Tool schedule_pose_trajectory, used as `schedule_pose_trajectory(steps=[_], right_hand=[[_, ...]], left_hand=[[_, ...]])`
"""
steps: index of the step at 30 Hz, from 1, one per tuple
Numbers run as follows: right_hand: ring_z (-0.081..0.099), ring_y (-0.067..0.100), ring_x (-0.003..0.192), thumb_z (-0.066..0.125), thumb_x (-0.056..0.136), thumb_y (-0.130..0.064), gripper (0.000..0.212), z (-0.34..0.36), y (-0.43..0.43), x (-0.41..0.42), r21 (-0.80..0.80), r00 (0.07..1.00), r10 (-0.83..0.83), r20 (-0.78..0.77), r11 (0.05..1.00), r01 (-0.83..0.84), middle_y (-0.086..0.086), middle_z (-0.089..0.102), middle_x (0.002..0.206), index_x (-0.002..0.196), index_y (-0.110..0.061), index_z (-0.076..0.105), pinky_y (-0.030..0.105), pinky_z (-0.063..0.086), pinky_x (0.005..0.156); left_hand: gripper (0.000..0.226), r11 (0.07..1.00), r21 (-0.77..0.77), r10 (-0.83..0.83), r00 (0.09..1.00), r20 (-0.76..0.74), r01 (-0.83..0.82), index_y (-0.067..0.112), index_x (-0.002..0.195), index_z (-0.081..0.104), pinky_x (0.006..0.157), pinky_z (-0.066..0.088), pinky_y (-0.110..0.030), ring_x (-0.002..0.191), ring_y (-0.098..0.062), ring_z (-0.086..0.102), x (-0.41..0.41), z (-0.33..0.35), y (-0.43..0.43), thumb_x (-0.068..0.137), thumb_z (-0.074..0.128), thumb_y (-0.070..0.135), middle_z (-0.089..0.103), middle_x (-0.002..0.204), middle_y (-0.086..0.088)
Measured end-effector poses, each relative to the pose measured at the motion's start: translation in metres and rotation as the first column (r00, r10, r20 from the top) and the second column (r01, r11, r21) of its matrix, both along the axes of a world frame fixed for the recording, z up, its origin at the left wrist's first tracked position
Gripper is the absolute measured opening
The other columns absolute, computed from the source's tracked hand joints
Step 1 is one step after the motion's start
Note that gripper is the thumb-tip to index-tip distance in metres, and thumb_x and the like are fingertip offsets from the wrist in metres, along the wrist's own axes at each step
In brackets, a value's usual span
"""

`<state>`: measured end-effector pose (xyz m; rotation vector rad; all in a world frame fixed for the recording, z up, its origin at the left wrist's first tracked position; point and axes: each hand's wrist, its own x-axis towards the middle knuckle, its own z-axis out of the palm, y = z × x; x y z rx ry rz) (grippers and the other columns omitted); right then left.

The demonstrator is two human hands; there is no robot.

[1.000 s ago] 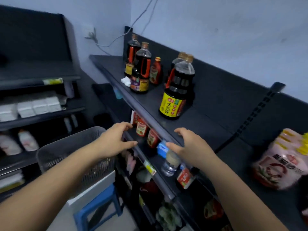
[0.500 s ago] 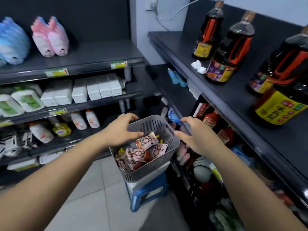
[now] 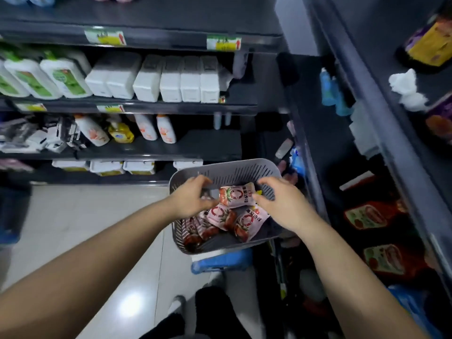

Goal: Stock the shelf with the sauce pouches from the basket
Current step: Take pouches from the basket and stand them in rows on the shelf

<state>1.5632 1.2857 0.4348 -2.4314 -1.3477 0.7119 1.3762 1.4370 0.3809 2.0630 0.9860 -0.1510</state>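
Note:
A grey slotted basket (image 3: 227, 167) sits on a blue stool (image 3: 220, 261) and holds several pink-and-red sauce pouches (image 3: 220, 216). One pouch (image 3: 236, 196) lies on top of the pile. My left hand (image 3: 193, 198) is inside the basket at that pouch's left end, fingers curved. At the pouch's right end is my right hand (image 3: 276, 203), its thumb touching the edge and its fingers arched above. Neither hand clearly grips it. The dark shelf (image 3: 318, 167) on the right carries red sauce pouches (image 3: 367, 216) lower down.
Ahead stands shelving with white boxes (image 3: 171, 79), green-labelled packs (image 3: 49, 79) and white bottles (image 3: 156, 128). On the right top shelf are a crumpled white tissue (image 3: 406, 89) and dark sauce bottles (image 3: 430, 45). Pale tiled floor (image 3: 97, 228) lies to the left.
My view swung down from the right shelf to the basket. Both hands dropped from the shelf edge into the basket and closed in on the top pouch.

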Motion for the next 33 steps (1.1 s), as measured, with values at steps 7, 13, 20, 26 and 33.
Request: schedule_pose_trajectory(steps=[7, 13, 20, 26, 33], right_hand=[[0.060, 0.023, 0.114, 0.061, 0.093, -0.038, 0.038, -0.079, 0.052, 0.031, -0.140, 0.986, 0.130, -0.104, 0.980, -0.144, 0.002, 0.063, 0.128, 0.127, -0.021, 0.059, 0.035, 0.049, 0.091], [0.066, 0.020, 0.082, 0.055, 0.097, -0.030, 0.029, -0.169, 0.071, 0.013, -0.313, 0.950, 0.176, -0.259, 0.915, -0.255, 0.005, 0.071, 0.105, 0.115, -0.011, 0.066, 0.035, 0.055, 0.075], [0.054, 0.030, 0.122, 0.051, 0.099, -0.026, 0.038, -0.254, 0.082, -0.007, -0.477, 0.912, 0.132, -0.389, 0.818, -0.322, 0.012, 0.056, 0.138, 0.136, -0.014, 0.051, 0.035, 0.044, 0.101], [0.038, 0.034, 0.139, 0.061, 0.095, -0.034, 0.069, -0.289, 0.095, -0.007, -0.476, 0.917, 0.008, -0.399, 0.853, -0.215, 0.011, 0.029, 0.157, 0.153, -0.019, 0.026, 0.045, 0.035, 0.111], [0.036, 0.037, 0.140, 0.067, 0.083, -0.058, 0.088, -0.307, 0.106, -0.001, -0.570, 0.963, 0.022, -0.269, 0.802, -0.178, 0.018, 0.036, 0.153, 0.148, -0.009, 0.035, 0.050, 0.034, 0.114]], left_hand=[[0.065, 0.949, -0.150, 0.253, 0.954, -0.164, -0.277, 0.006, 0.136, 0.044, 0.085, 0.040, -0.025, 0.117, -0.029, 0.056, 0.015, -0.070, -0.003, 0.085, 0.070, 0.035, 0.055, 0.134, -0.016], [0.069, 0.867, -0.240, 0.328, 0.862, -0.386, -0.438, 0.009, 0.141, 0.031, 0.094, 0.049, -0.041, 0.114, -0.037, 0.057, 0.020, -0.136, -0.033, 0.088, 0.060, 0.042, 0.056, 0.128, -0.021], [0.047, 0.748, -0.236, 0.474, 0.749, -0.463, -0.620, 0.012, 0.124, 0.047, 0.095, 0.050, -0.038, 0.114, -0.033, 0.059, 0.023, -0.183, -0.033, 0.087, 0.066, 0.034, 0.058, 0.127, -0.017], [0.023, 0.635, -0.237, 0.597, 0.662, -0.453, -0.735, 0.023, 0.076, 0.044, 0.064, 0.042, -0.023, 0.079, -0.018, 0.058, 0.029, -0.202, -0.019, 0.091, 0.060, 0.021, 0.056, 0.085, -0.001], [0.010, 0.392, -0.354, 0.687, 0.526, -0.501, -0.849, 0.006, 0.095, 0.065, 0.071, 0.052, -0.032, 0.091, -0.028, 0.066, 0.033, -0.213, -0.009, 0.090, 0.062, 0.014, 0.069, 0.096, -0.014]])
